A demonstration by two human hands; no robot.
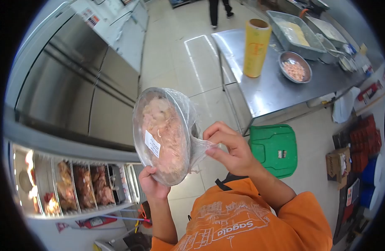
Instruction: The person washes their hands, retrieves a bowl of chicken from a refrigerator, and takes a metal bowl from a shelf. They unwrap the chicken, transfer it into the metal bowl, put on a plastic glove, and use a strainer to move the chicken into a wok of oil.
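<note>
1. The bowl [138, 144], nearest the camera, was tipped on its side, its meat [169, 129] showing behind film.
2. The left hand [154, 185] pinched its lower rim, thumb in front, seemingly bearing the weight; its other fingers were mostly hidden.
3. The right hand [233, 151] pinched a gathered end of film [198, 147], drawn out from the bowl, apparently to keep it taut.
4. Beyond, a roll [256, 54] stood on end on the table [263, 100], likely to stop it rolling, beside a small bowl [289, 57].
</note>
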